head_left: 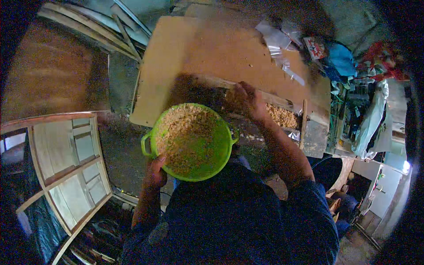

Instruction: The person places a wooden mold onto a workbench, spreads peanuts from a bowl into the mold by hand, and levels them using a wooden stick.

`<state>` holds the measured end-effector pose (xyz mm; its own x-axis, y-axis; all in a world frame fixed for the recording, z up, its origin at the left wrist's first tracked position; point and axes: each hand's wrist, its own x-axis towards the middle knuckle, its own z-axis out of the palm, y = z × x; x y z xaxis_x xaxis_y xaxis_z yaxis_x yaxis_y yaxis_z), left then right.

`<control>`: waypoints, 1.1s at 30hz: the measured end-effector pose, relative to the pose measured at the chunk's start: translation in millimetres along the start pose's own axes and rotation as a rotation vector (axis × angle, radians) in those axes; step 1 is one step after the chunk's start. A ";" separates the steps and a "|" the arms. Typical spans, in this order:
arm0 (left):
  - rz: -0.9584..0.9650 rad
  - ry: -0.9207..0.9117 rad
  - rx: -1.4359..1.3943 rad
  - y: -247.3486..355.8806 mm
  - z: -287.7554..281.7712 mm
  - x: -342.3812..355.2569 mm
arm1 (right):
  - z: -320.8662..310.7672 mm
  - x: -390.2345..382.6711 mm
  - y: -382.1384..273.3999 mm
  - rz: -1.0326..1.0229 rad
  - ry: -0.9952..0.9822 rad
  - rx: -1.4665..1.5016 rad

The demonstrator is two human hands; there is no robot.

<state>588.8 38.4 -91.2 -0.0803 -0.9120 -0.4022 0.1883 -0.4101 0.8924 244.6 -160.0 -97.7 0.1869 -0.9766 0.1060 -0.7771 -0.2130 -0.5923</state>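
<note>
The green bowl sits just left of the middle of the picture, with crumbs inside. Our left hand is nearest, holding its lower-left rim. Up and right, our right hand is at a long trough slanting down rightward; we can't tell if it grips anything.

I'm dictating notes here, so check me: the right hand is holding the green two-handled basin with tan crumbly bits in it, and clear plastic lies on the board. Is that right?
Not quite: the head view shows the left hand holding the green two-handled basin, not the right hand. The tan crumbly bits in it and the clear plastic on the board stand.
</note>
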 end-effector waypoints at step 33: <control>-0.065 0.052 0.186 50.0 43.8 3.6 | 50.2 -59.0 -167.6 -0.234 -0.702 0.674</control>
<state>555.0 14.5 -39.1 -0.0350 -0.8841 -0.4659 0.0002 -0.4662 0.8847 394.0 -65.3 -44.7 0.7732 -0.6278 -0.0893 -0.2129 -0.1243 -0.9691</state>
